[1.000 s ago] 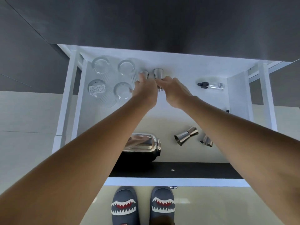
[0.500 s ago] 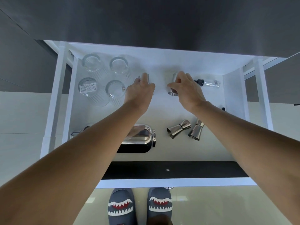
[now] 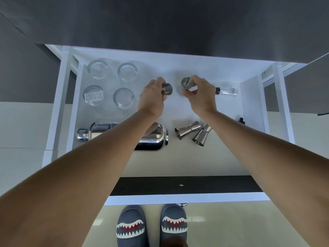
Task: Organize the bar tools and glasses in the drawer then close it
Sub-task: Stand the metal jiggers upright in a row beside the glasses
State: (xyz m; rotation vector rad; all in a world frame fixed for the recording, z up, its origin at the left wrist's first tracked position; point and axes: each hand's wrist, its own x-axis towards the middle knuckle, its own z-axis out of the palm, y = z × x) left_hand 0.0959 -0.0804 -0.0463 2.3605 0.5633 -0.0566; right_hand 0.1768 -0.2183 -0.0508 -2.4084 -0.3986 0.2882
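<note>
The white drawer [image 3: 249, 104] stands pulled out below me. My left hand [image 3: 153, 97] grips a steel jigger [image 3: 167, 89] near the back middle. My right hand [image 3: 200, 94] grips a second steel jigger [image 3: 186, 83] just to its right, the two jiggers apart. Several ribbed glasses [image 3: 124, 98] stand upside down at the back left. A chrome cocktail shaker [image 3: 99, 130] lies on its side under my left forearm. Two more jiggers [image 3: 187, 130] [image 3: 202, 135] lie on their sides beside it.
A clear dropper bottle [image 3: 227, 91] lies at the back right, and a black dropper cap [image 3: 241, 120] shows by the right wall. The dark drawer front [image 3: 195, 185] is nearest me. A dark countertop [image 3: 160, 24] overhangs the back. My shark slippers [image 3: 151, 227] stand on the pale floor.
My hands, close together a second ago, have drawn apart sideways, each carrying a jigger. The view has shifted so more of the shaker shows.
</note>
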